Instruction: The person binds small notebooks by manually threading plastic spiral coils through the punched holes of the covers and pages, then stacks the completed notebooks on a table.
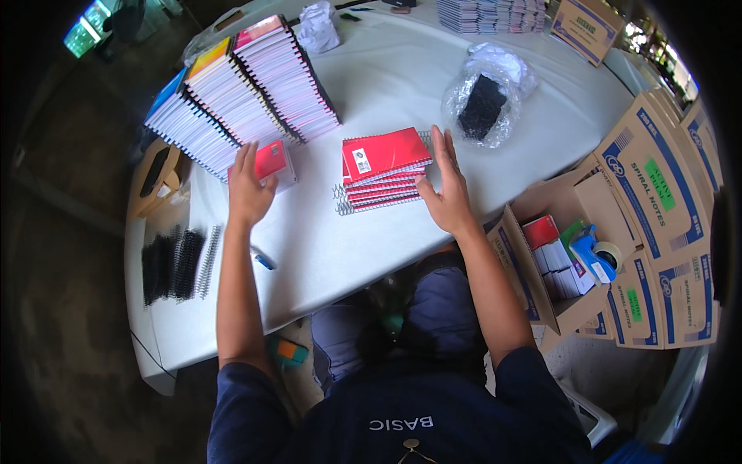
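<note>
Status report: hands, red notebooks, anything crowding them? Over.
Left hand open at small red-covered stack. Right hand open at right side of spiral-bound red notebooks. Tall notebook stacks crowd just beyond left hand.

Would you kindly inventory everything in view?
Table: one, white, centre.
Tall notebook stacks: three, blue, yellow, red covers, left.
Red pile: one, red, by tall notebook stacks.
Red notebooks: several, red, mid-table.
Loose coils: many, black, table's left.
Small item: one, blue, table's near left.
Wrapped bundle: one, black, table's far right.
Crumpled plastic: white, far edge.
Far notebooks: many, pale, far edge.
Cartons: several, brown, mostly right.
Tape dispenser: one, blue, right.
Shirt: one, navy, bottom.
Left hand: one, at red pile.
Right hand: one, beside red notebooks.
</note>
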Action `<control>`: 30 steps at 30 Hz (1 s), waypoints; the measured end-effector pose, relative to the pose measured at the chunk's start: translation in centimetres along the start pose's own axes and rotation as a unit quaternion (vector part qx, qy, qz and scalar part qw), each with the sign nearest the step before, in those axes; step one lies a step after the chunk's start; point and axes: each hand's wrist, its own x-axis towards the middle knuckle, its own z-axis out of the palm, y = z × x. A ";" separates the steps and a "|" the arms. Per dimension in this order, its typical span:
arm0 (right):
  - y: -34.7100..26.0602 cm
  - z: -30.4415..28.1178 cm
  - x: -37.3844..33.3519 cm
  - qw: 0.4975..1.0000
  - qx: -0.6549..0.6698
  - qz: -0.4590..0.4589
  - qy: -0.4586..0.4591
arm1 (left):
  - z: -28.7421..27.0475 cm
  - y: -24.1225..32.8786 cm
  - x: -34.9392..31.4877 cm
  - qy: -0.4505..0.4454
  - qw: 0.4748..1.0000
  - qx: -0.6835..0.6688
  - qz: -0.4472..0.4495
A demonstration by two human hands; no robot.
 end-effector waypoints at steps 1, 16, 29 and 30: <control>-0.1 0.8 0.0 1.000 0.010 -0.007 -0.003 | 0.1 -2.9 -0.9 -0.031 0.996 0.083 0.002; -10.9 6.5 -5.1 0.958 -0.097 -0.241 -0.123 | -6.1 14.1 -11.3 -0.002 0.731 -0.578 -0.364; -4.6 8.4 -4.2 0.881 0.394 0.131 -0.228 | -1.5 8.9 -13.0 -0.103 0.812 -0.499 -0.283; -4.3 8.2 -4.3 0.877 0.342 0.189 -0.278 | -1.8 8.3 -12.6 -0.117 0.832 -0.478 -0.258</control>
